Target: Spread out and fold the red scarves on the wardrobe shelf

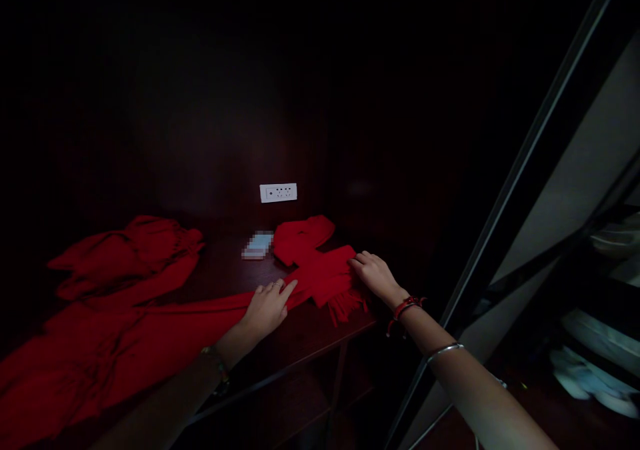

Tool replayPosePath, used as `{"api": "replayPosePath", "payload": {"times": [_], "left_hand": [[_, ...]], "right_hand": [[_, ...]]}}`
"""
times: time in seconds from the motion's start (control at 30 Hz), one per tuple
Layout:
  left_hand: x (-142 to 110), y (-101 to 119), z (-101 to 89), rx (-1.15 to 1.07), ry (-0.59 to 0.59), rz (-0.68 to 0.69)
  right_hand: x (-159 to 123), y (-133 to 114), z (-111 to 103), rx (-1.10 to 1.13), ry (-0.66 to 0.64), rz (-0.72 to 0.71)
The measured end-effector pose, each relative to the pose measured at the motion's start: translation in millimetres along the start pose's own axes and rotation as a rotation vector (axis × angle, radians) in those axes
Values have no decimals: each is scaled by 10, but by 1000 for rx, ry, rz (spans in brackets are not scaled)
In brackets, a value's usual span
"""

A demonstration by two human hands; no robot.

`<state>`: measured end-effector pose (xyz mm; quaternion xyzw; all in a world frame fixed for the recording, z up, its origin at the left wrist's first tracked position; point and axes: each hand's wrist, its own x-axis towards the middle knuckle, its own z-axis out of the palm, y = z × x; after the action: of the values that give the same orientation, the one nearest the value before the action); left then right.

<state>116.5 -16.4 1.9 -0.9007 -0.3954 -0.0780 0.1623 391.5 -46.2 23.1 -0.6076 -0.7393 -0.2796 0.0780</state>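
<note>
A long red scarf with a fringed end stretches along the dark wooden shelf. At the fringed end, my right hand has its fingers bent over the scarf's right edge and grips it. My left hand is closed on the narrow, bunched stretch farther left, its index finger pointing along the cloth. Behind the fringed part lies a looped red piece of cloth, which may belong to the same scarf. More crumpled red cloth is heaped at the left, spreading toward the lower left corner.
A white socket panel is set in the dark back wall. Below it lies a small pale, blurred-out rectangle. A metal-edged door frame slants along the right side, with pale shoes beyond. Compartments lie under the shelf.
</note>
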Motion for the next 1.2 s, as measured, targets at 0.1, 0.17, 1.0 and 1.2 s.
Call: {"api": "replayPosePath", "payload": {"times": [0.1, 0.17, 1.0, 1.2], "left_hand": [[14, -70, -41, -1, 38, 31], [13, -182, -118, -40, 86, 31], [-417, -564, -353, 34, -35, 258], [-680, -589, -170, -99, -94, 304]], "right_hand": [[67, 29, -56, 44, -46, 74], [102, 60, -105, 75, -43, 99], [-123, 144, 83, -43, -6, 23], [-188, 130, 115, -84, -73, -25]]}}
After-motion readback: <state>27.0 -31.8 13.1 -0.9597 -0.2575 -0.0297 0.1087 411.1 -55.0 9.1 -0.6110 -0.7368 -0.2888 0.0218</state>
